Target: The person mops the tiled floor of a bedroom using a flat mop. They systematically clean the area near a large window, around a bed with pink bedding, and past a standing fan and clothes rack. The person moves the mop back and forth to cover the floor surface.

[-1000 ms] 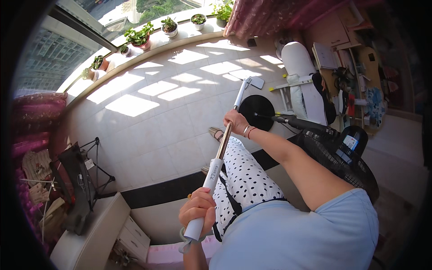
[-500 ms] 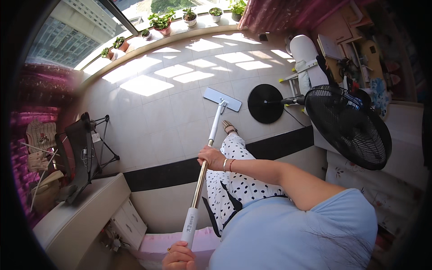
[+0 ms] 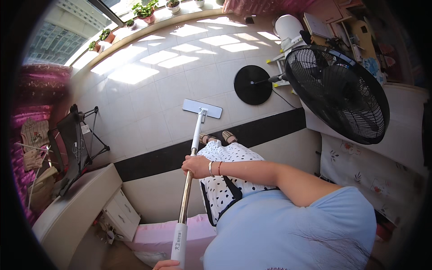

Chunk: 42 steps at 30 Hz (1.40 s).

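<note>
A flat mop (image 3: pixel 185 202) runs from the bottom edge up the middle of the view. Its pale rectangular head (image 3: pixel 212 111) lies on the light tiles, just beyond my sandalled feet (image 3: pixel 229 136). My right hand (image 3: pixel 194 166) is wrapped around the metal part of the pole, just below its white upper section. At the lower edge my left hand (image 3: pixel 167 265) is at the white grip end; only part of it shows, with fingers closed over the handle.
A black pedestal fan (image 3: pixel 337 94) with a round base (image 3: pixel 253 85) stands to the right of the mop head. A dark folding chair (image 3: pixel 77 144) is at the left, near a white cabinet (image 3: pixel 120 211). Potted plants (image 3: pixel 145 11) line the far windowsill. A dark floor strip (image 3: pixel 153 161) crosses the tiles.
The mop head has been drawn back nearer to my feet, and both hands came lower with the pole. A second foot now shows. The view has shifted slightly.
</note>
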Motion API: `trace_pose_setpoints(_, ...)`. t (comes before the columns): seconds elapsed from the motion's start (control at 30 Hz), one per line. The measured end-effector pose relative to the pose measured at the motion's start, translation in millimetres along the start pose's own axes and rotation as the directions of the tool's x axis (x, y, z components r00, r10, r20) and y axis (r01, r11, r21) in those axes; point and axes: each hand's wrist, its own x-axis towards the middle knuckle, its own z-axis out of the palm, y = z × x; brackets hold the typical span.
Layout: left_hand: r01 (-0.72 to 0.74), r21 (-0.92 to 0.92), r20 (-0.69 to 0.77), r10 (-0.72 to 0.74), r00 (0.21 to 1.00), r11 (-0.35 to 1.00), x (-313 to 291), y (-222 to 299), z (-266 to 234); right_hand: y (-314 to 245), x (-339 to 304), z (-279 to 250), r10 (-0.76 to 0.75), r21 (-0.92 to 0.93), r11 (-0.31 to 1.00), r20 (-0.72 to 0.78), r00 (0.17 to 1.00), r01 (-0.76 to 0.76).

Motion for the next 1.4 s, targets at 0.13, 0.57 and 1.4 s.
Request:
trace_pose_setpoints(0.13,0.101,-0.017,-0.127,-0.103,0.987,0.995,-15,10,48,28,-55,-15,0.088,-0.024,0.996,0.128,0.988,-0.085)
trace_pose_setpoints(0.57,0.387,-0.186,0.046,-0.385,0.922,0.903,-53,43,121,86,-170,-7,0.233,-0.006,0.972,0.000,0.972,-0.233)
trace_pose_setpoints(1.4,0.119,0.136,0.706,-0.180,0.684,0.984,-31,35,-47,-40,60,145,-0.177,0.162,0.941,-0.507,0.844,0.295)
